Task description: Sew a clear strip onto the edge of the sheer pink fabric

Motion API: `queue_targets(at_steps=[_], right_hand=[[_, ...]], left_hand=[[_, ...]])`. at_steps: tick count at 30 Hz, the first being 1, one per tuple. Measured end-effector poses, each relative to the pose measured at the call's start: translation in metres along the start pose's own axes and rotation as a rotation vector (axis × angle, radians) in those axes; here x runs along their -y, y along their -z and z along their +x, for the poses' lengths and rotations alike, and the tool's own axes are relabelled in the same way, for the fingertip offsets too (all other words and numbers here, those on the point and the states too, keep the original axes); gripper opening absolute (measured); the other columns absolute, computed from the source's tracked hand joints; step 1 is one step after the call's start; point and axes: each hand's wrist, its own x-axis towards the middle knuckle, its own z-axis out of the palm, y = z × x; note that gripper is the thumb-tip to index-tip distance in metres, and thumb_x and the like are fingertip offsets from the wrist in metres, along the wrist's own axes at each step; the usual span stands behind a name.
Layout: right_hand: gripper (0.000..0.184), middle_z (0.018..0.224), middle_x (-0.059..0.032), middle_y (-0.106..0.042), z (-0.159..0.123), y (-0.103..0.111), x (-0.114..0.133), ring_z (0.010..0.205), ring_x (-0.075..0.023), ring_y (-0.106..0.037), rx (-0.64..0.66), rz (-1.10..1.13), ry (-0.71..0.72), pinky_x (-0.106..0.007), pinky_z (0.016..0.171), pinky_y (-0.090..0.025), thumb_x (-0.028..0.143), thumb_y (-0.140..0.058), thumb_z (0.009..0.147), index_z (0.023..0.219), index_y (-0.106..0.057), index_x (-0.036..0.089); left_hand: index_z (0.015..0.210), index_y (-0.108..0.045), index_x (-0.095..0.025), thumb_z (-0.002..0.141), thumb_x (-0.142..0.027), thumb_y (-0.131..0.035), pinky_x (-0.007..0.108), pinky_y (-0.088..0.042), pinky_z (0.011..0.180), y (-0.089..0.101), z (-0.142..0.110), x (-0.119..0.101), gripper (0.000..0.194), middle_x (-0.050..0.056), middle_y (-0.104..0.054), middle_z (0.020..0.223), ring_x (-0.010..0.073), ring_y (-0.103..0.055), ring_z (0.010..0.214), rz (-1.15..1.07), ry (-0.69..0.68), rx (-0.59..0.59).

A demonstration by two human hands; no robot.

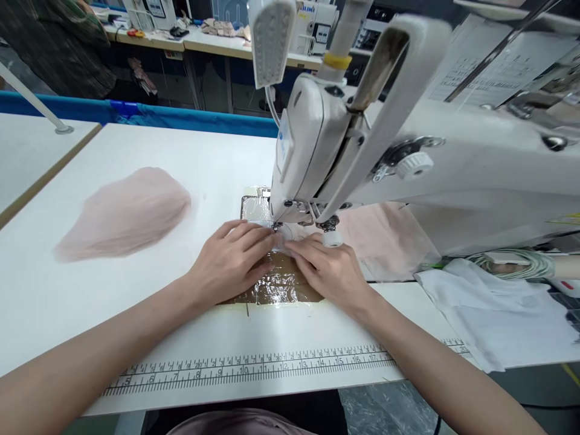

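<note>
My left hand (233,260) and my right hand (328,269) lie side by side on the bed of a white sewing machine (362,151), fingertips meeting just in front of the needle and presser foot (277,228). Both sets of fingers are pressed together on a small pale piece of fabric (281,240), mostly hidden under them. Under the hands is a taped, shiny brown patch (276,287) on the table. Pale pink fabric (385,238) lies behind the machine arm to the right.
A stack of pale pink fabric pieces (127,214) lies on the white table (67,290) at left. A printed ruler (254,365) runs along the front edge. White cloth (493,314) lies at right. Another person (58,42) stands at the far left.
</note>
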Motion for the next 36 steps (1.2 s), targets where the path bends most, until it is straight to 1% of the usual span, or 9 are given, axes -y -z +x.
queue_targets(at_steps=[3, 5, 8, 10, 19, 24, 31, 34, 36], right_hand=[[0.009, 0.086, -0.0018, -0.074, 0.001, 0.012, 0.015, 0.075, -0.0143, -0.068, 0.194, 0.612, -0.183, -0.024, 0.062, -0.055, 0.024, -0.066, 0.083, 0.088, -0.072, 0.020], [0.010, 0.080, -0.0008, -0.073, 0.002, 0.020, 0.025, 0.069, -0.0127, -0.068, 0.320, 0.913, -0.298, -0.023, 0.062, -0.057, 0.026, -0.072, 0.077, 0.085, -0.072, 0.019], [0.021, 0.078, -0.0007, -0.072, 0.003, 0.029, 0.035, 0.058, -0.0104, -0.066, 0.346, 1.135, -0.383, -0.023, 0.057, -0.058, 0.026, -0.075, 0.074, 0.093, -0.070, 0.018], [0.026, 0.079, -0.0008, -0.072, 0.003, 0.033, 0.037, 0.059, -0.0102, -0.066, 0.309, 1.138, -0.392, -0.024, 0.058, -0.058, 0.025, -0.076, 0.073, 0.097, -0.069, 0.019], [0.030, 0.075, -0.0012, -0.071, -0.021, 0.040, 0.052, 0.062, -0.0136, -0.068, 0.085, 0.876, -0.491, -0.027, 0.062, -0.057, 0.028, -0.075, 0.074, 0.101, -0.066, 0.018], [0.031, 0.078, -0.0003, -0.069, -0.037, 0.031, 0.069, 0.066, -0.0147, -0.070, -0.021, 0.883, -0.489, -0.028, 0.066, -0.057, 0.026, -0.073, 0.076, 0.106, -0.064, 0.020], [0.035, 0.079, -0.0006, -0.068, -0.049, 0.024, 0.080, 0.068, -0.0146, -0.068, -0.157, 0.785, -0.506, -0.028, 0.066, -0.056, 0.027, -0.073, 0.076, 0.109, -0.063, 0.020], [0.035, 0.079, -0.0009, -0.068, -0.055, 0.021, 0.080, 0.069, -0.0150, -0.067, -0.164, 0.763, -0.530, -0.029, 0.066, -0.057, 0.030, -0.073, 0.076, 0.108, -0.063, 0.020], [0.035, 0.079, -0.0012, -0.068, -0.060, 0.018, 0.079, 0.070, -0.0152, -0.067, -0.159, 0.719, -0.514, -0.029, 0.066, -0.056, 0.032, -0.072, 0.077, 0.109, -0.064, 0.020]], left_hand=[[0.109, -0.060, -0.018, 0.085, -0.032, -0.063, 0.041, -0.042, 0.098, 0.009, 0.001, -0.011, 0.028, 0.008, -0.065, 0.114, 0.0234, -0.057, 0.112, -0.382, -0.001, 0.043], [0.097, -0.060, -0.019, 0.082, -0.036, -0.067, 0.038, -0.048, 0.088, 0.016, 0.001, -0.017, 0.023, 0.005, -0.067, 0.101, 0.0208, -0.061, 0.097, -0.749, 0.160, 0.196], [0.095, -0.053, -0.021, 0.080, -0.034, -0.068, 0.028, -0.048, 0.065, 0.026, 0.002, -0.022, 0.025, 0.001, -0.065, 0.086, 0.0147, -0.061, 0.075, -1.255, 0.508, 0.410], [0.095, -0.051, -0.021, 0.078, -0.032, -0.070, 0.025, -0.046, 0.060, 0.031, 0.005, -0.022, 0.029, -0.002, -0.062, 0.082, 0.0123, -0.059, 0.067, -1.439, 0.641, 0.464], [0.087, -0.070, -0.022, 0.082, -0.043, -0.064, 0.024, -0.039, 0.057, 0.040, 0.003, -0.026, 0.023, -0.003, -0.053, 0.063, 0.0104, -0.047, 0.058, -1.365, 0.668, 0.474], [0.080, -0.070, -0.022, 0.078, -0.045, -0.068, 0.024, -0.044, 0.062, 0.040, -0.001, -0.033, 0.024, -0.001, -0.062, 0.073, 0.0106, -0.053, 0.066, -1.384, 0.708, 0.409], [0.080, -0.065, -0.020, 0.075, -0.047, -0.071, 0.025, -0.045, 0.058, 0.036, -0.002, -0.036, 0.028, -0.004, -0.060, 0.060, 0.0098, -0.050, 0.053, -1.342, 0.695, 0.381], [0.085, -0.063, -0.020, 0.075, -0.049, -0.070, 0.033, -0.052, 0.076, 0.034, -0.004, -0.037, 0.032, 0.000, -0.070, 0.074, 0.0165, -0.065, 0.072, -1.372, 0.681, 0.395], [0.087, -0.062, -0.020, 0.075, -0.050, -0.070, 0.039, -0.048, 0.094, 0.032, -0.005, -0.038, 0.034, 0.003, -0.074, 0.083, 0.0215, -0.068, 0.092, -1.383, 0.662, 0.411]])
